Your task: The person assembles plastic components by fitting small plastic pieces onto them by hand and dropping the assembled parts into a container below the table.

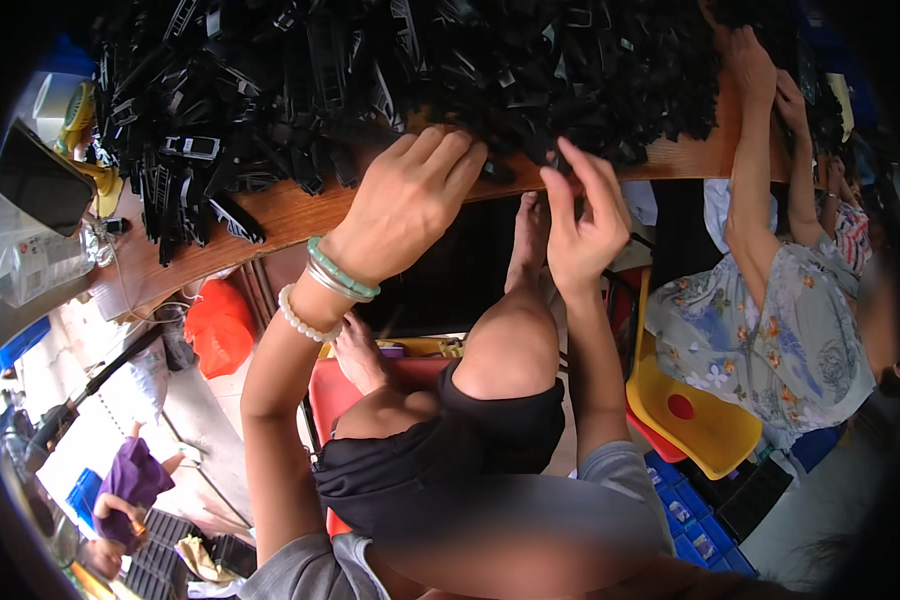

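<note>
A large heap of black plastic parts (330, 90) covers the wooden table (300, 205) in front of me. At the table's front edge, my left hand (410, 205) is closed with its fingers curled down; what they hold, if anything, is hidden. A green bangle (342, 268) and a white bead bracelet (305, 318) circle that wrist. To its right, my right hand (588, 225) is raised at the edge, thumb and index finger bent toward each other. Something small and dark shows at those fingertips, too small to name. A black part (496, 172) lies between both hands.
At the right, a person in a floral top (760, 330) reaches both arms onto the table beside a yellow chair (695, 420). A phone (42, 178) stands at the left. A red bag (218, 328) hangs below the table; blue crates (695, 520) sit lower right.
</note>
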